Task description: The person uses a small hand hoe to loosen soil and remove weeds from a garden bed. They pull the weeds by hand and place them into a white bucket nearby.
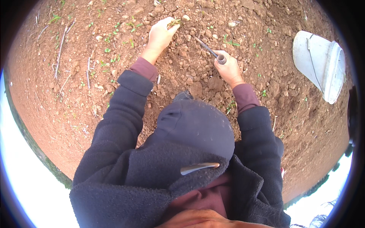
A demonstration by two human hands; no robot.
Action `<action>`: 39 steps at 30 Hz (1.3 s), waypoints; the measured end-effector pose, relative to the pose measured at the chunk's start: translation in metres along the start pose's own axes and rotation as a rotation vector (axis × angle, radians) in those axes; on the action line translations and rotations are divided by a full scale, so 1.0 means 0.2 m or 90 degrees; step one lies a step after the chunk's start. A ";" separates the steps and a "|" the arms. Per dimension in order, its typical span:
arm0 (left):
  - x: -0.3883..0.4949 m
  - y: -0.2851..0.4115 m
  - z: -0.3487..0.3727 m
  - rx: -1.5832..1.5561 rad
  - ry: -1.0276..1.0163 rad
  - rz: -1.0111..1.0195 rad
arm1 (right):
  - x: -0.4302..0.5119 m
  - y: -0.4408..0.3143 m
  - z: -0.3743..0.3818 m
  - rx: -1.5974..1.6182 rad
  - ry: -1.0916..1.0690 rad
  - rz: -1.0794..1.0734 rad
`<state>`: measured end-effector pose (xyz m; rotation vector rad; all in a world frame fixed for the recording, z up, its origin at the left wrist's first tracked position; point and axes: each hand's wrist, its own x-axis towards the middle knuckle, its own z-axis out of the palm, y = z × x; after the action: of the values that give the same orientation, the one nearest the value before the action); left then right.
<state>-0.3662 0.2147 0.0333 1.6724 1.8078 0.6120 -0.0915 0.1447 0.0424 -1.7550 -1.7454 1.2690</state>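
Note:
Between the fingertips of my left hand (pixel 160 34) is a small bunch of greenish-yellow plant matter (pixel 175 22), held just over the soil by a pale stone (pixel 186 18). My right hand (pixel 229 67) grips a hand tool (pixel 206 46) with a round, hollow-looking handle end and a narrow dark metal shaft. The shaft points up and left, its tip close to the loose brown soil (pixel 182 57). Whether the tip touches the ground I cannot tell. My bent knee (pixel 199 125) in dark trousers is between my forearms.
A dirty white plastic bucket (pixel 316 65) with a wire handle lies tilted on the soil at the right. Small green seedlings (pixel 107 50) and dry stalks (pixel 60 51) are scattered at the left. A leafy sprout (pixel 231 42) grows right of the tool. Clods (pixel 215 83) lie before my knee.

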 end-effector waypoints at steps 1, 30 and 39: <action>0.00 0.00 -0.02 -0.068 -0.001 -0.010 | -0.02 -0.03 -0.01 0.007 -0.010 0.006; -0.36 -0.56 -0.36 0.173 0.195 -0.073 | -0.01 -1.30 -0.19 -0.485 -0.220 -0.315; -0.35 -0.58 -0.32 0.161 0.202 -0.043 | 0.31 -1.58 0.20 -0.643 -0.333 -0.314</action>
<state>-0.4924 0.1382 0.0078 1.7441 2.2384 0.6732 -0.3240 0.2429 0.2449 -1.2159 -3.2534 0.6637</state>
